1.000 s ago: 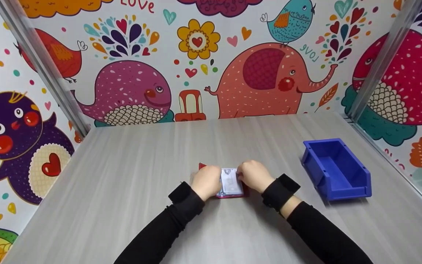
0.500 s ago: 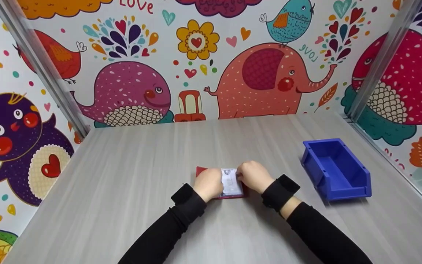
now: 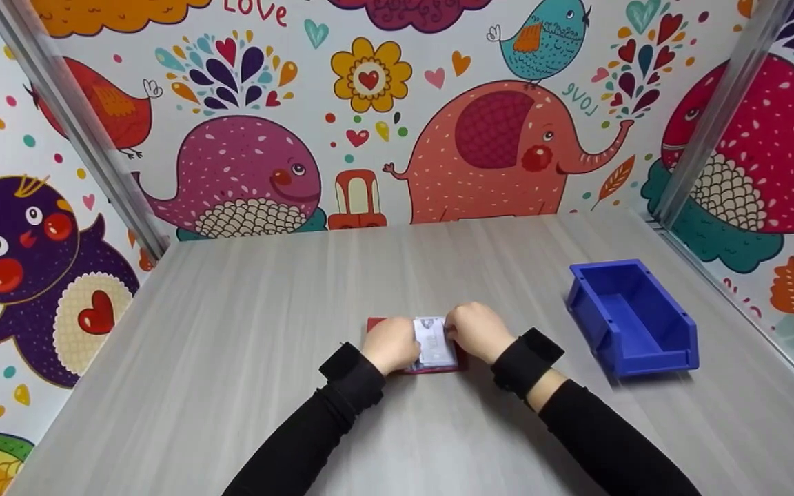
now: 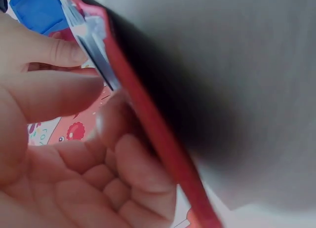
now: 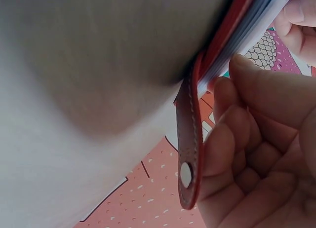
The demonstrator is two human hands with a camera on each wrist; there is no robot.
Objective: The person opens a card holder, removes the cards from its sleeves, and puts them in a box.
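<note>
A booth-like workspace is suggested: a wood-grain tabletop (image 3: 266, 289) is enclosed by cartoon-animal wall panels (image 3: 493, 151) and metal corner posts (image 3: 83, 131).

Red holder (image 4: 148, 109) partly hidden from us behind the left hand (image 3: 392, 344) in the head view, print on its pale page (image 3: 435, 342) too small for us to read, both black sleeves (image 3: 297, 441) cut off by the bottom edge, tabletop (image 4: 247, 90) blurred in our wrist views.

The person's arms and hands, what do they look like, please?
The left sleeve and right sleeve are black; a wide black band circles each wrist. Bare forearm shows between right sleeve and band. The left hand and right hand are ungloved.
</note>
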